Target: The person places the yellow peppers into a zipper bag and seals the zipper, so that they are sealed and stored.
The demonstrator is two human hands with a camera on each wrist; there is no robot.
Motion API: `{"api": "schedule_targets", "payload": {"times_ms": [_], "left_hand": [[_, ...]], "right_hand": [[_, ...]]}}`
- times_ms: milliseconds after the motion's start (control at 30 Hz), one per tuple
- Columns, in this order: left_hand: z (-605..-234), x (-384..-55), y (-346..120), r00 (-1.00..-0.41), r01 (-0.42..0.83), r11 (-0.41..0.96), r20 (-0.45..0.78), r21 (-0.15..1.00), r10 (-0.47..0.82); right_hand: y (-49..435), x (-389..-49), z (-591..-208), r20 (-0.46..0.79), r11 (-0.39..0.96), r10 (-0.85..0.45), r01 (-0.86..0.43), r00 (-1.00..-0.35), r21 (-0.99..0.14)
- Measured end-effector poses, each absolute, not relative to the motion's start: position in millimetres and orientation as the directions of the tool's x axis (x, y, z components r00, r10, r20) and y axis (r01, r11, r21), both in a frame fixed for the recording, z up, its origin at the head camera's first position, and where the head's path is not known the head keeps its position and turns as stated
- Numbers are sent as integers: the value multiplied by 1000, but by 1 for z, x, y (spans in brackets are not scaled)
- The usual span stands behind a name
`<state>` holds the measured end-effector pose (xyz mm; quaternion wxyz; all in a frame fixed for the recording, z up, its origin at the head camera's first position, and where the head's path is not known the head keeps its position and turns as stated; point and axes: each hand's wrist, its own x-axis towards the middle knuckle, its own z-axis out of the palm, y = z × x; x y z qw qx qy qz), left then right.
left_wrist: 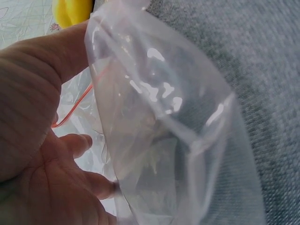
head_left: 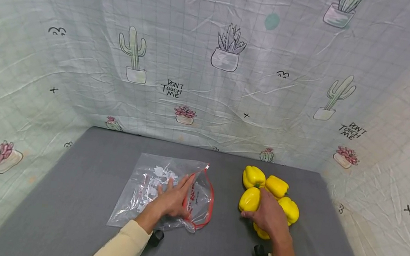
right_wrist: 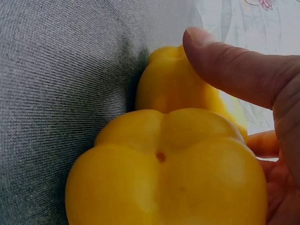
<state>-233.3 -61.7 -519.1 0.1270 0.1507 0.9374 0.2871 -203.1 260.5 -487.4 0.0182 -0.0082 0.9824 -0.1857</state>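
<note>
A clear plastic bag (head_left: 128, 206) with a red-edged mouth and white and red print lies flat on the grey table. My left hand (head_left: 171, 200) rests on it near the mouth, fingers spread; in the left wrist view the thumb reaches to the loose, lifted plastic (left_wrist: 154, 117). On the right, several yellow bell peppers sit in a cluster. My right hand (head_left: 270, 211) holds the near-left bell pepper (head_left: 249, 199), thumb on its near side and fingers on its right. Another bell pepper (right_wrist: 164, 178) fills the front of the right wrist view. The hand partly hides the nearest bell pepper (head_left: 262, 232).
More bell peppers, one at the far left (head_left: 253, 177), one at the far right (head_left: 276, 186) and one on the right (head_left: 288, 210), lie close round the right hand. A cactus-print cloth (head_left: 248, 90) hangs behind and beside the grey table (head_left: 73, 197).
</note>
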Motion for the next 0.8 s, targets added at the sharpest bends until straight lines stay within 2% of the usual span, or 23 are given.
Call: {"api": "schedule_targets", "payload": {"times_ms": [233, 433, 500, 800], "left_hand": [[-538, -240, -63, -925, 226, 784, -125, 578, 359], [-519, -234, -62, -927, 200, 797, -154, 570, 343], [-526, -237, -63, -928, 208, 792, -140, 574, 345], [-509, -228, -61, -922, 187, 804, -182, 565, 342]], "right_hand": [[260, -204, -487, -12, 934, -6, -1, -1000, -358], [260, -206, -483, 48, 924, -7, -25, -999, -381], [260, -206, -481, 63, 920, -16, -40, -998, -390], [259, -205, -478, 72, 894, -28, -57, -997, -445]]}}
